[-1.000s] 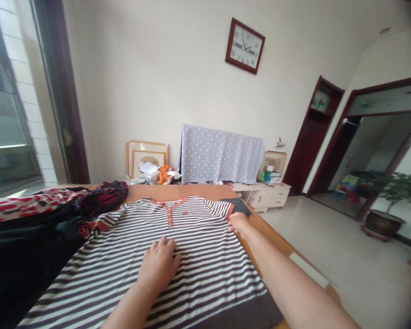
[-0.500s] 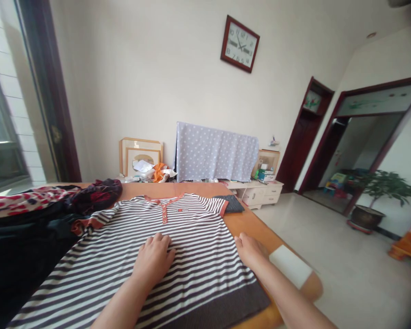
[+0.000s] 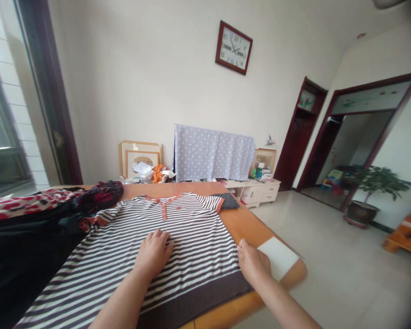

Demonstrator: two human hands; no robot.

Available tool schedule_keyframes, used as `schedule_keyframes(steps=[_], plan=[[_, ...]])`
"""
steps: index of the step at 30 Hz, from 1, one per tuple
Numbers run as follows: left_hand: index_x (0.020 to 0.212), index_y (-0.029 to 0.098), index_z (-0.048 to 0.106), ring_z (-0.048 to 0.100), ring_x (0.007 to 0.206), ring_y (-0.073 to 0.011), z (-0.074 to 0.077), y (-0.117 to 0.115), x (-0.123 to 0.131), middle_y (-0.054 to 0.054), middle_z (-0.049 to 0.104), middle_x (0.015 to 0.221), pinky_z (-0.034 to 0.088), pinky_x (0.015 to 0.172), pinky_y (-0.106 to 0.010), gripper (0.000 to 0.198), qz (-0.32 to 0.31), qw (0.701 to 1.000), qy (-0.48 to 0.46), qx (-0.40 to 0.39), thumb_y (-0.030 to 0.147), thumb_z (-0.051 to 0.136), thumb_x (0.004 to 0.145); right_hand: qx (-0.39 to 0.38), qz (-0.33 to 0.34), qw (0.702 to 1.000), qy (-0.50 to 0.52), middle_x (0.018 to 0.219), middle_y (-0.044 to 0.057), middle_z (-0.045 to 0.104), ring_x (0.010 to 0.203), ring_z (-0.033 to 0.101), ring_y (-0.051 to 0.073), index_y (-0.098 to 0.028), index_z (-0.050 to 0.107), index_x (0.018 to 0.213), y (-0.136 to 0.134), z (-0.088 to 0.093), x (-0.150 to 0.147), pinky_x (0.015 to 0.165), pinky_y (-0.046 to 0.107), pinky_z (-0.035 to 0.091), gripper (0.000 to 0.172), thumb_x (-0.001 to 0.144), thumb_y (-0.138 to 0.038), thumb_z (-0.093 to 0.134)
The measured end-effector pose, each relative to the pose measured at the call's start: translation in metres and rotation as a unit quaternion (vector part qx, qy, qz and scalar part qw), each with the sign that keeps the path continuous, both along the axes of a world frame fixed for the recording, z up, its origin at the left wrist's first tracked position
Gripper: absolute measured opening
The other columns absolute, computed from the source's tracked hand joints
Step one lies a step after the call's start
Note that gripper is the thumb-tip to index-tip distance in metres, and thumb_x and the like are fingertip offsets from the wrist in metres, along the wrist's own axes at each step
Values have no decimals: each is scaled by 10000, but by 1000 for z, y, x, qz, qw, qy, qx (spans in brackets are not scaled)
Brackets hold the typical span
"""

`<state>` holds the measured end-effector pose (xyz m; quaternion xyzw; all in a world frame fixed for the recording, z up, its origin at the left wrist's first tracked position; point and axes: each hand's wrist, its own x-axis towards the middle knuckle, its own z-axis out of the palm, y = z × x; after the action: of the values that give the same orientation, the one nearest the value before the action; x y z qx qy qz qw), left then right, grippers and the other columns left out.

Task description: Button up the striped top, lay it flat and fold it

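A black-and-white striped T-shirt [image 3: 192,233] lies spread out on the wooden table, with orange trim at the collar and sleeves, a buttoned placket and a dark ribbed hem. My left hand [image 3: 154,252] rests on the middle of its front, palm down, fingers lying on the cloth. At the right side edge of the shirt, above the hem, my right hand [image 3: 252,260] has its fingers closed on the fabric. A folded dark grey garment [image 3: 230,201] lies beyond the right sleeve, which partly covers it.
Dark clothes [image 3: 23,251] and a red-patterned garment [image 3: 34,203] are heaped on the left. A white sheet [image 3: 279,257] lies near the right edge of the table [image 3: 248,224]. Behind stand a low white cabinet [image 3: 256,193] and a dotted cloth cover [image 3: 214,153]. A potted plant [image 3: 363,212] stands on the floor.
My right hand is closer to the hem along the shirt's side edge, and the right hem corner has shifted left and up in view. My left hand stays on the front. The view has shifted slightly.
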<state>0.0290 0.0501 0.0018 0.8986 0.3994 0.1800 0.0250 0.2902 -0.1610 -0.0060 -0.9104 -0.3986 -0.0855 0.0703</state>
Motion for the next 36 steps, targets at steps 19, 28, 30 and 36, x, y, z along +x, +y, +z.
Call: schedule_keyframes(steps=[19, 28, 30, 36], plan=[[996, 198, 643, 595, 1004, -258, 20, -28, -1, -125, 631, 1070, 420, 848, -370, 386, 2, 996, 87, 26, 472, 374, 960, 17, -14, 999, 36, 895, 46, 726, 805, 683, 194, -247, 547, 1015, -17, 2, -4, 628, 283, 340, 227, 1020, -354, 347], [1066, 242, 614, 579, 993, -210, 30, -94, -27, -56, 623, 1047, 418, 850, -315, 231, -122, 991, -15, -61, 370, 491, 919, 12, -7, 997, 71, 957, 32, 713, 854, 670, 225, -253, 557, 969, -31, 12, -6, 629, 296, 354, 248, 973, -441, 396], [1037, 252, 608, 576, 959, -193, 32, -115, -33, -33, 618, 1015, 419, 836, -298, 195, -165, 981, -36, -99, 364, 533, 895, 0, -10, 996, 94, 963, 32, 711, 864, 667, 239, -255, 565, 950, -36, 16, -4, 618, 297, 349, 279, 949, -490, 414], [978, 254, 626, 540, 1005, -224, 35, -150, -39, -32, 592, 1022, 417, 857, -321, 209, -186, 976, -12, -108, 324, 644, 781, -23, 5, 990, 137, 934, 31, 713, 841, 653, 233, -255, 579, 871, -52, 21, -4, 612, 282, 320, 293, 893, -526, 471]])
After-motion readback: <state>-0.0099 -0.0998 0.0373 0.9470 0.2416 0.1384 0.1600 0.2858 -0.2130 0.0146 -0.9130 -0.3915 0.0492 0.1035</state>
